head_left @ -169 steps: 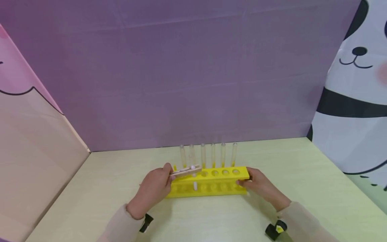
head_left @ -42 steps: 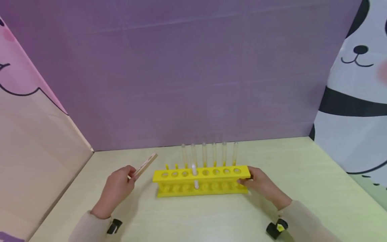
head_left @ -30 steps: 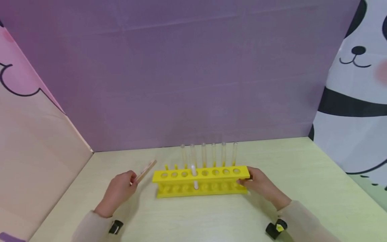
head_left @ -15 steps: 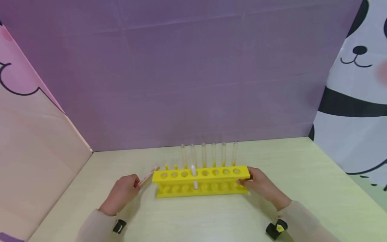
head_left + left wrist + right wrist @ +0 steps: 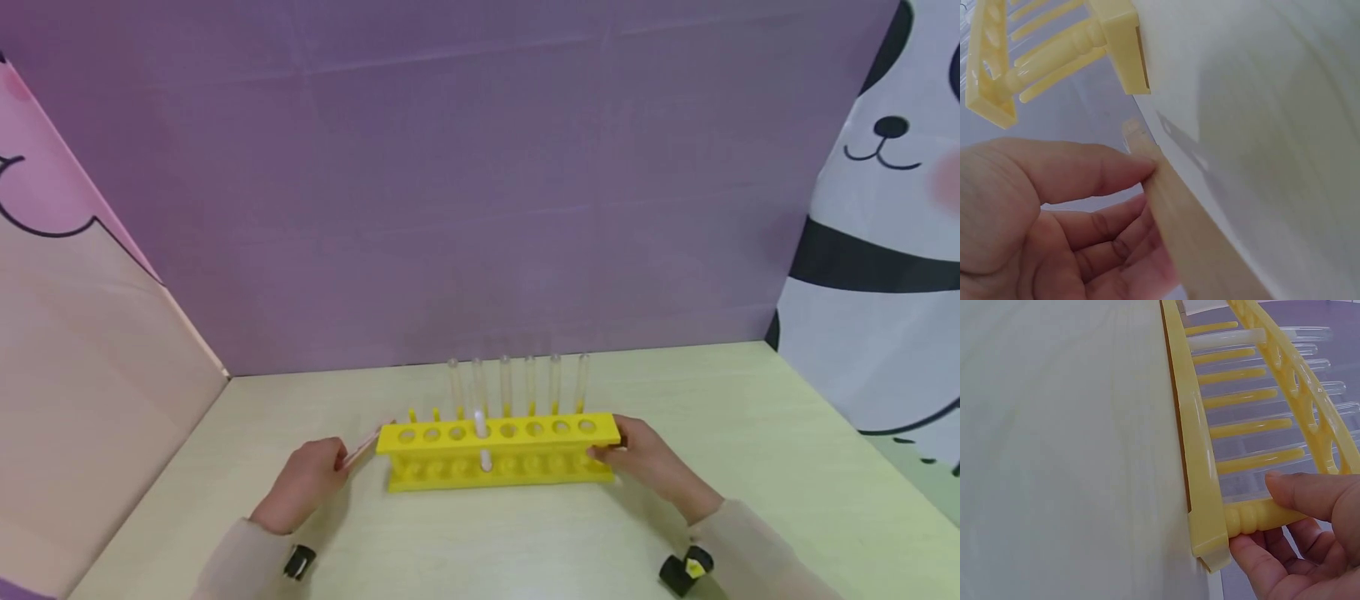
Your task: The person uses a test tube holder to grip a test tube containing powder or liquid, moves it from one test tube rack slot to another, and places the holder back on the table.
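My left hand [image 5: 303, 482] pinches a wooden test tube clamp [image 5: 1175, 212] between thumb and fingers, low beside the left end of the yellow test tube rack [image 5: 442, 446]. In the head view the clamp's far tip reaches the rack's corner. A white tube [image 5: 481, 423] stands upright in one of the rack's holes, near the middle. With thumb and fingers, my right hand [image 5: 645, 457] holds the post [image 5: 1260, 514] at the rack's right end. Several clear test tubes [image 5: 506, 385] sit upside down over yellow pegs [image 5: 1254, 428] along the back.
The rack stands on a pale wooden table [image 5: 495, 542], whose back edge meets a purple cloth wall [image 5: 480, 208]. A panda-print panel [image 5: 877, 250] rises on the right and a pink and cream panel [image 5: 82, 292] on the left.
The white tube, earlier in the clamp, now stands in the rack. My left hand moved left with the clamp, then slightly right and down beside the rack. My right hand stays put.
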`<state>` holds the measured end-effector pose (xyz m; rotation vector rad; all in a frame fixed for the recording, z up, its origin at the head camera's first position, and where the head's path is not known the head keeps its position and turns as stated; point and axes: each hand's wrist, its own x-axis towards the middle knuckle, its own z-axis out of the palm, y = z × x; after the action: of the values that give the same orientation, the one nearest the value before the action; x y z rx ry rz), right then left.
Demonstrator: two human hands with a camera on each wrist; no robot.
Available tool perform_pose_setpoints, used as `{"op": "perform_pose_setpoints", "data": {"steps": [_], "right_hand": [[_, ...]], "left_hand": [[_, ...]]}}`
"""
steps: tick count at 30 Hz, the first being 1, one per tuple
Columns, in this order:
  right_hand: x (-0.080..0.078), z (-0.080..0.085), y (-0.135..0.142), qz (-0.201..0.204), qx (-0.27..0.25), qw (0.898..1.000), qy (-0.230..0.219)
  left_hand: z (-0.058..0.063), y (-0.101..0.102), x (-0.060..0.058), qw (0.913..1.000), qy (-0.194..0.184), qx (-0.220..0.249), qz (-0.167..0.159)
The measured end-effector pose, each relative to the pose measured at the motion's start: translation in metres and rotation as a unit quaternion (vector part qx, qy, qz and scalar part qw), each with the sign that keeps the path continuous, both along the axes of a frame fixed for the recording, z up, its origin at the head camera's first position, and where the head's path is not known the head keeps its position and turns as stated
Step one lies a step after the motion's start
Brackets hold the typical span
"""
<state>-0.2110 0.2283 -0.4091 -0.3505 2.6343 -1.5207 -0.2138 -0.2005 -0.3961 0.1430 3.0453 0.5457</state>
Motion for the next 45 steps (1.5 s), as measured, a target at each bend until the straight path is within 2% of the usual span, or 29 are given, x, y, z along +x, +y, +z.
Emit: {"op": "perform_pose_setpoints", "data": {"steps": [5,13,19,25,32,39,45], "right_hand": [[0.0,0.0,0.001,-0.004,0.007,1.0,-0.005],[0.001,0.001,0.001,-0.005,0.011,1.0,-0.004],[-0.001,-0.001,0.002,-0.004,0.01,1.0,-0.001],[-0.002,-0.001,0.002,-0.003,0.012,1.0,0.002],[-0.002,0.0,0.0,0.003,0.009,1.0,-0.002],[-0.003,-0.001,0.002,0.006,0.004,1.0,-0.003],[-0.004,-0.004,0.005,0.027,-0.012,1.0,-0.004]], "left_hand": [[-0.002,0.0,0.0,0.9999,-0.013,-0.005,0.002],[-0.005,0.0,0.001,0.9999,-0.002,-0.007,-0.011],[-0.007,0.001,0.0,0.9996,-0.027,0.005,-0.008],[-0.006,0.002,0.001,0.9997,-0.019,0.007,-0.016],[-0.006,0.001,0.002,0.9996,-0.025,0.011,-0.01],[-0.008,0.0,0.003,0.9996,-0.01,0.021,-0.015],[-0.011,-0.002,0.003,0.9997,-0.01,0.016,-0.016]]}}
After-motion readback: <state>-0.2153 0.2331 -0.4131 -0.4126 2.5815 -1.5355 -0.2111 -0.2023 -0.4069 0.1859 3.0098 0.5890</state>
